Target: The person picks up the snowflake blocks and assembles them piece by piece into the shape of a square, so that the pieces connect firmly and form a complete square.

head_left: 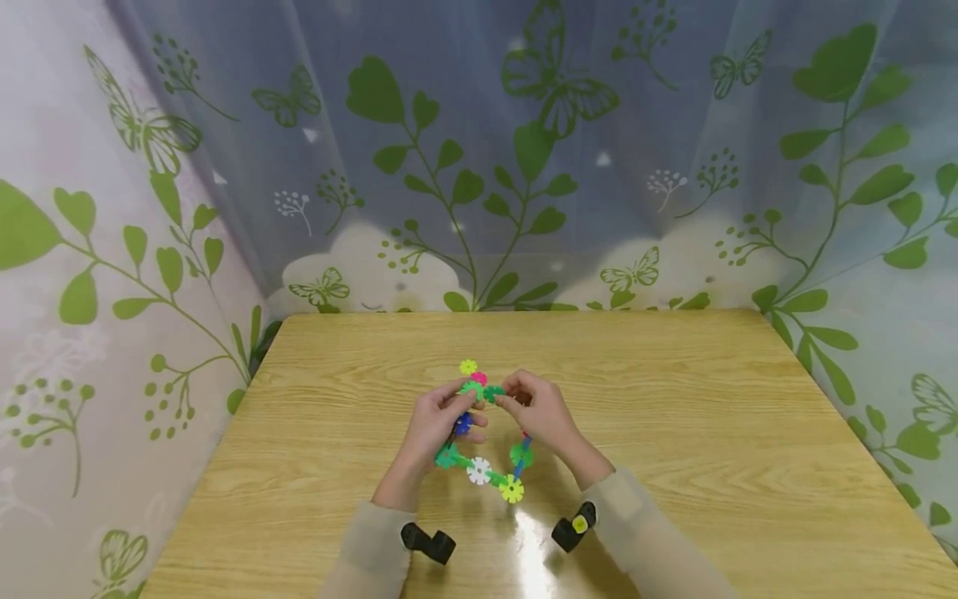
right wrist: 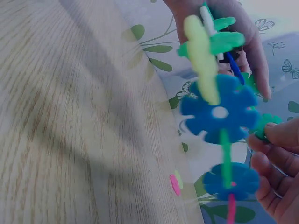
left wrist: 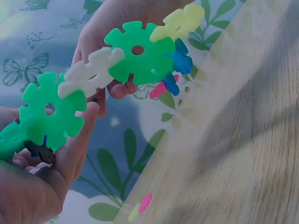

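A chain of interlocking snowflake discs hangs in a loop below both hands, with a white disc [head_left: 479, 471], a yellow disc [head_left: 511, 488] and a dark blue disc [head_left: 463, 424] among its links. My left hand [head_left: 437, 420] holds the upper left end, thumb over a light green disc [head_left: 472, 389]. Between thumb and fingertips, my right hand [head_left: 544, 414] pinches a darker green disc [head_left: 494, 394], which meets the light green one edge to edge. In the right wrist view, blue discs [right wrist: 219, 109] and a pale yellow disc [right wrist: 201, 56] dangle in front of the hands.
A loose pink disc [left wrist: 145, 203] and a pale yellow-green disc [left wrist: 134, 213] lie together on the wooden table [head_left: 337, 383], beyond the hands. Leaf-and-butterfly curtains [head_left: 464, 208] close off the back and sides. Each wrist wears a black camera mount [head_left: 428, 543].
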Demonstrator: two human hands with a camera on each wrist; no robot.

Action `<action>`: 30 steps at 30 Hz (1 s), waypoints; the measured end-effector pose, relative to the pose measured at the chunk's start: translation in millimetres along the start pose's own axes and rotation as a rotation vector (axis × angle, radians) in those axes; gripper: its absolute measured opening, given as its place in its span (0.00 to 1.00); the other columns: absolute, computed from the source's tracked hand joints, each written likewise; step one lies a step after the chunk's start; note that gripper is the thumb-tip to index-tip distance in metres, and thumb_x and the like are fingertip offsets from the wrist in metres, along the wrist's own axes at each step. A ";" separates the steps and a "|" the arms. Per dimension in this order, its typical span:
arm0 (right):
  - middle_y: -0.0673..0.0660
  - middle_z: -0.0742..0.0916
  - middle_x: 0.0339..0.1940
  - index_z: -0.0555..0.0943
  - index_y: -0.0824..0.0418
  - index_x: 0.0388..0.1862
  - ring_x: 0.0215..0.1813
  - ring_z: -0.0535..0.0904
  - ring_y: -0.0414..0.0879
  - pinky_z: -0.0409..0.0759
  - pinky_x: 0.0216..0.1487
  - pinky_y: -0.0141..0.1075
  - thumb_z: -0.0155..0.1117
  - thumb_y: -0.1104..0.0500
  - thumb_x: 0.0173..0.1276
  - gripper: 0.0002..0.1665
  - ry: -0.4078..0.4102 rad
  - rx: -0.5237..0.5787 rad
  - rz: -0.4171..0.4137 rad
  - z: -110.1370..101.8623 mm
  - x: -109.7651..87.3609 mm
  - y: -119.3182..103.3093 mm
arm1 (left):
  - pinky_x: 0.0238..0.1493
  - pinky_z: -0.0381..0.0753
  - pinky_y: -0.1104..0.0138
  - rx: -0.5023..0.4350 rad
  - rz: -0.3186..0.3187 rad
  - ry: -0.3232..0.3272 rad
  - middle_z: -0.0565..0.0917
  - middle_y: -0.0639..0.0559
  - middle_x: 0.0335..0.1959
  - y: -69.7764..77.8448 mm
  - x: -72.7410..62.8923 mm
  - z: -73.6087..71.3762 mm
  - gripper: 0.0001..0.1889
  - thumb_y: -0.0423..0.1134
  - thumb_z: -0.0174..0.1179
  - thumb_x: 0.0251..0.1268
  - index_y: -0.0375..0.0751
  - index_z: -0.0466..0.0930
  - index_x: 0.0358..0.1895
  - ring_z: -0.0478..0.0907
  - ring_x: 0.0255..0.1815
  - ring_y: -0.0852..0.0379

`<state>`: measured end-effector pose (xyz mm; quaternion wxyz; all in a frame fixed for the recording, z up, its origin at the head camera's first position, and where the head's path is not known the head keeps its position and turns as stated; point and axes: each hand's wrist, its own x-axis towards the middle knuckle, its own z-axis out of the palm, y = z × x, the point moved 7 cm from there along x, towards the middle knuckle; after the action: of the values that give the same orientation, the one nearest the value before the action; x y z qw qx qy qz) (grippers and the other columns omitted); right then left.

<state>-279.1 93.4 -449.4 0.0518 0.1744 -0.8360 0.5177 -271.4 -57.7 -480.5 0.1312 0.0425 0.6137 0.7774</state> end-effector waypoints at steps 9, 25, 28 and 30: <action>0.48 0.81 0.22 0.79 0.63 0.30 0.23 0.72 0.39 0.76 0.22 0.30 0.66 0.68 0.59 0.04 0.046 -0.086 -0.179 1.7 -4.1 -10.6 | 0.42 0.80 0.46 -0.013 0.014 -0.019 0.77 0.34 0.42 0.2 -1.4 2.9 0.29 0.46 0.57 0.66 0.37 0.64 0.66 0.82 0.33 0.53; 0.49 0.80 0.20 0.81 0.62 0.26 0.22 0.72 0.38 0.74 0.21 0.28 0.68 0.71 0.55 0.06 0.127 -0.214 -0.334 8.1 -5.5 -19.1 | 0.42 0.81 0.48 0.058 0.005 -0.058 0.71 0.30 0.48 -1.0 -2.0 10.3 0.27 0.43 0.46 0.73 0.38 0.53 0.71 0.79 0.37 0.49; 0.49 0.81 0.20 0.81 0.62 0.25 0.22 0.73 0.38 0.75 0.23 0.28 0.68 0.71 0.55 0.06 0.111 -0.248 -0.345 9.4 -4.9 -18.3 | 0.41 0.82 0.49 0.071 0.002 -0.059 0.72 0.30 0.48 -1.5 -1.5 11.5 0.28 0.41 0.46 0.74 0.37 0.51 0.71 0.79 0.36 0.51; 0.49 0.81 0.21 0.80 0.61 0.25 0.23 0.73 0.38 0.75 0.23 0.28 0.68 0.70 0.56 0.07 0.101 -0.261 -0.339 9.6 -4.4 -17.6 | 0.41 0.82 0.49 0.067 0.000 -0.058 0.72 0.32 0.47 -1.4 -1.8 11.9 0.28 0.41 0.46 0.73 0.38 0.51 0.71 0.79 0.35 0.53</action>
<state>-268.0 78.9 -440.0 0.2023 0.2782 -0.8510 0.3968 -266.8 -46.7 -478.7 0.1475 0.0694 0.6354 0.7548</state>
